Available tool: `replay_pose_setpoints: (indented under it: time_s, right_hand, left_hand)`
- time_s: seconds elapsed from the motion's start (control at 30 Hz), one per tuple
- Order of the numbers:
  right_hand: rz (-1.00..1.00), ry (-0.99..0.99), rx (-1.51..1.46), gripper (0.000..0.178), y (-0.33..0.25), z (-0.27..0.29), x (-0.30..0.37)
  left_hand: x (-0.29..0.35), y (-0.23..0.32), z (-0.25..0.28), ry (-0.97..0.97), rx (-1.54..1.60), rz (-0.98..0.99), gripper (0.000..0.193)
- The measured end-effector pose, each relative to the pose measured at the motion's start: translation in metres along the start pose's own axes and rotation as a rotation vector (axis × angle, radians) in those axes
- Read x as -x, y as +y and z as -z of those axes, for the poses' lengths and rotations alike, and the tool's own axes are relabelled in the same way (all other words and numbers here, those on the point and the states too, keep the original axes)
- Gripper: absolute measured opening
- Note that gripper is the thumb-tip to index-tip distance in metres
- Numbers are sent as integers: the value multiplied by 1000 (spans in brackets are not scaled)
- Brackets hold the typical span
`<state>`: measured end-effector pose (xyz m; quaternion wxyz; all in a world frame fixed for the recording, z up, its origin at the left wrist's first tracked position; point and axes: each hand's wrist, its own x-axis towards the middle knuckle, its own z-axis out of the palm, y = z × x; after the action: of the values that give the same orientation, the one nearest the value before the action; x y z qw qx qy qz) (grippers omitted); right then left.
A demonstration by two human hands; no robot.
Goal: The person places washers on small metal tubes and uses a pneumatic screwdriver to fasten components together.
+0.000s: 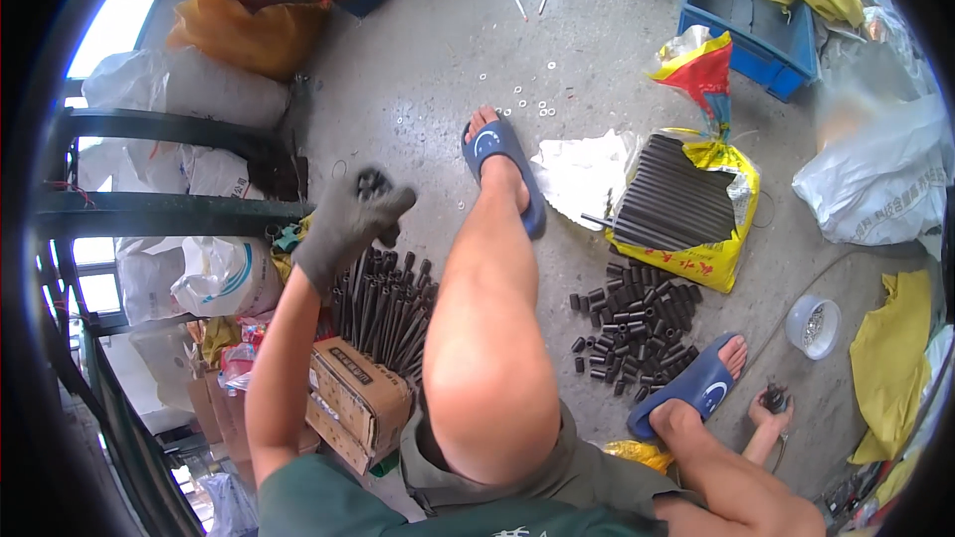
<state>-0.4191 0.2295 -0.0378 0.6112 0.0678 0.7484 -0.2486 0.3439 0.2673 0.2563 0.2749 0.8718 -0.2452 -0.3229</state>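
Note:
My left hand [348,226], in a grey work glove, is raised to the left of my bent knee. Its fingers are curled around small black cylindrical pieces [373,182], whose ends show at the top. Just below it, a bundle of long black rods [380,303] stands upright beside a cardboard box [360,393]. My bare right hand [768,420] is low at the right, past my sandalled foot. It is closed on a dark, rounded part [773,398], too small to make out. Short black tubes [637,323] lie in a loose pile between my feet.
A yellow bag [734,264] of black rods lies beyond the pile. A white bowl [813,326] holds small metal pieces. Several small white rings [542,105] are scattered on the floor. A blue crate [751,45] stands far right; a dark metal rack [179,204] is at left.

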Motion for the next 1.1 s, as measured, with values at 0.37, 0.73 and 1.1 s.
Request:
replay_pose_setpoints:
  time_s: [0.37, 0.73, 1.1]
  right_hand:
    - [-16, -34, 315, 36, 5, -32, 24]
    - [-93, -50, 370, 49, 53, -53, 20]
    - [-119, -14, 193, 62, 24, 35, 59]
  left_hand:
    - [29, -314, 27, 514, -638, 169, 62]
    - [43, -373, -45, 798, -1011, 99, 88]
    - [-49, -52, -32, 873, -827, -918, 56]
